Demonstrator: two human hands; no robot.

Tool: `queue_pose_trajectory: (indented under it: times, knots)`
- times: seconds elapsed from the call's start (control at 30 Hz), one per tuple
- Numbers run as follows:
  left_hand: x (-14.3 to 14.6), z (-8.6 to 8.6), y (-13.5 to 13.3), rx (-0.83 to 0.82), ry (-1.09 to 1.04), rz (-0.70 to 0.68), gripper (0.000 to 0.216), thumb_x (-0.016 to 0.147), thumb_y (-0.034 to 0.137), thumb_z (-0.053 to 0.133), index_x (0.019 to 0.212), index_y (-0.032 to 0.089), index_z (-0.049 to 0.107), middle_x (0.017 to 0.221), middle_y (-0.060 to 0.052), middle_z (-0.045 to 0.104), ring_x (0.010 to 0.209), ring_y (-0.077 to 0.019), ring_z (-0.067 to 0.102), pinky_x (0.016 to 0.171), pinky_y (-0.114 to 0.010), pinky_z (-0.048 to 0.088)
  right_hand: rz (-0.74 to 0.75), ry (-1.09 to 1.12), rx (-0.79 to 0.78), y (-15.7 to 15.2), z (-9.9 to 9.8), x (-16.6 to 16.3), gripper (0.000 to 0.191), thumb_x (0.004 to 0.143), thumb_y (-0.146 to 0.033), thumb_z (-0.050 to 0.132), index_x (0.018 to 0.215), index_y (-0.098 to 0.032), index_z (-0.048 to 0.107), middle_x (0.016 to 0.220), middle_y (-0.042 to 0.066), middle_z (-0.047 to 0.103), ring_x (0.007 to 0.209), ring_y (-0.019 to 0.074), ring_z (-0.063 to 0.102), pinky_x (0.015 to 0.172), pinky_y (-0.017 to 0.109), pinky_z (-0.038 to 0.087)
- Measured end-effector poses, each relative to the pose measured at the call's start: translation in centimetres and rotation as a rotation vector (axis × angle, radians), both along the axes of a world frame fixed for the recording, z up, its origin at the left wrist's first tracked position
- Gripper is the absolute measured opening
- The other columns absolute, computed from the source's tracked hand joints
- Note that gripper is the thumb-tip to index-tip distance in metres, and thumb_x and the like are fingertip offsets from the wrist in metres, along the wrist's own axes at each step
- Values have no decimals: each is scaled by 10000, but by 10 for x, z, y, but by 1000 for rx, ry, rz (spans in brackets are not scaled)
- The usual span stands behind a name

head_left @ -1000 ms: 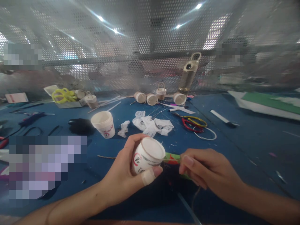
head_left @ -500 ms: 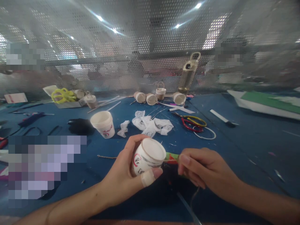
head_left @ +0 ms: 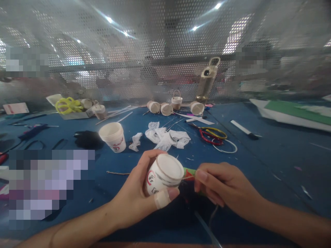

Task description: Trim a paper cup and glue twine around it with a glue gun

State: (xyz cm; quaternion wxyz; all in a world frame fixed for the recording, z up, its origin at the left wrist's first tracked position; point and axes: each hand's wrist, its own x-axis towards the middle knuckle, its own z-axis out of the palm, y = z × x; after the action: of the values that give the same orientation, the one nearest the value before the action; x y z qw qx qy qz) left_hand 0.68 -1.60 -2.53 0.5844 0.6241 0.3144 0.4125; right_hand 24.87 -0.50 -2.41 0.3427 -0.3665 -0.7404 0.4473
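My left hand [head_left: 137, 198] is wrapped round a small white paper cup [head_left: 162, 174] held on its side, bottom toward me, with red and black print on its wall. A bandage covers the thumb tip. My right hand [head_left: 224, 186] is closed on a tool with a green and red body [head_left: 190, 173], its tip against the cup's side; a thin cord hangs below the hand. Both hands hover over the blue table [head_left: 258, 165].
A stack of white cups [head_left: 113, 136] stands left of centre. Torn paper scraps [head_left: 168, 136], red and yellow scissors [head_left: 213, 134], several small cups and a tiny basket [head_left: 177, 100], a bottle [head_left: 207, 81], yellow scissors [head_left: 67, 105] and a perforated metal screen lie beyond.
Both hands shifted very slightly; the right hand moved a little closer to the cup. The grips stay the same.
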Motion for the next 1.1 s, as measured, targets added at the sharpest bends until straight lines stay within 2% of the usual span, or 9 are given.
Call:
queue_pose_trajectory:
  times: [0.33, 0.47, 0.73, 1.1]
  knots:
    - [0, 2, 1, -33, -30, -56, 503, 876, 307, 804, 1252, 363, 476, 1114, 40, 645, 940, -115, 635, 836, -221, 508, -7, -26, 32, -1, 1, 0, 546, 1036, -596, 418, 707, -215, 629, 385, -88, 426, 360, 67, 412, 435, 212, 338]
    - [0, 3, 0, -55, -32, -64, 505, 873, 311, 807, 1258, 347, 483, 1102, 34, 643, 906, -105, 626, 808, -211, 510, -12, -32, 56, 0, -1, 2, 508, 1052, -545, 423, 723, -219, 633, 392, -93, 435, 369, 66, 425, 451, 211, 350]
    - [0, 3, 0, -89, -68, -93, 512, 865, 280, 812, 1257, 308, 484, 1140, -7, 675, 949, -145, 664, 826, -248, 526, -14, -37, 59, -1, -1, 1, 513, 1048, -561, 418, 725, -218, 622, 402, -90, 436, 379, 72, 430, 465, 221, 358]
    - [1, 4, -1, -132, -118, -156, 492, 872, 259, 813, 1245, 329, 499, 1161, 15, 670, 952, -113, 645, 831, -214, 521, -22, -65, 86, -3, 1, 2, 524, 1046, -568, 415, 715, -218, 618, 407, -83, 443, 364, 69, 417, 432, 215, 334]
